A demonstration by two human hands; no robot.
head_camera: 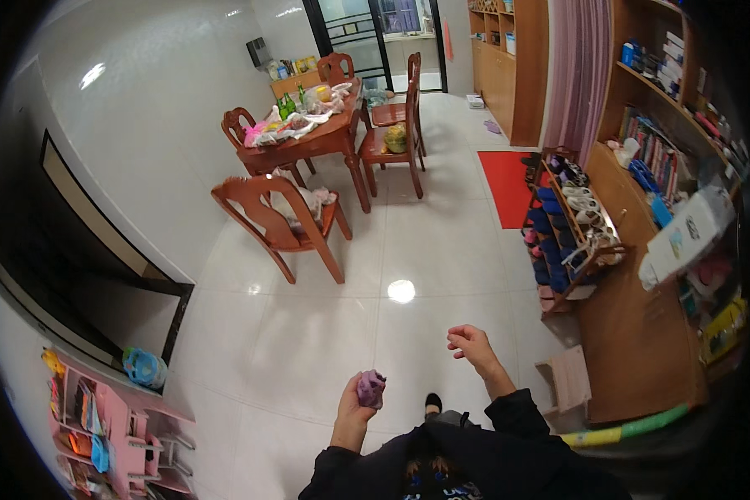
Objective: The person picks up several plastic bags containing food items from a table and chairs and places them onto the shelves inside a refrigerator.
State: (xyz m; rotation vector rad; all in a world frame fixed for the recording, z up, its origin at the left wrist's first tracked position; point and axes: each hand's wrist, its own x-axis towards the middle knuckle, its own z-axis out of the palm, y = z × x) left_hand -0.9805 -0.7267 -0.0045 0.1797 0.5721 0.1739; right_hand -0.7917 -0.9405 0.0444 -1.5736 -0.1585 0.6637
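My left hand (351, 407) is wrapped around a small crumpled purple bundle (371, 389), which looks like cloth. It is held up in front of my body, above the pale floor tiles (312, 350). To the right, my right hand (473, 347) hangs in the air with its fingers loosely bent and a little apart. Nothing shows in it. Below and between the hands, one black shoe (434, 400) of mine is on the floor.
A wooden chair (281, 219) with a bag on its seat stands ahead, before a dining table (325, 140) with green bottles and plastic bags. At right are a shoe rack (575, 234), a wooden desk (637, 337) and a small stool (569, 378). A pink shelf unit (115, 412) is at lower left.
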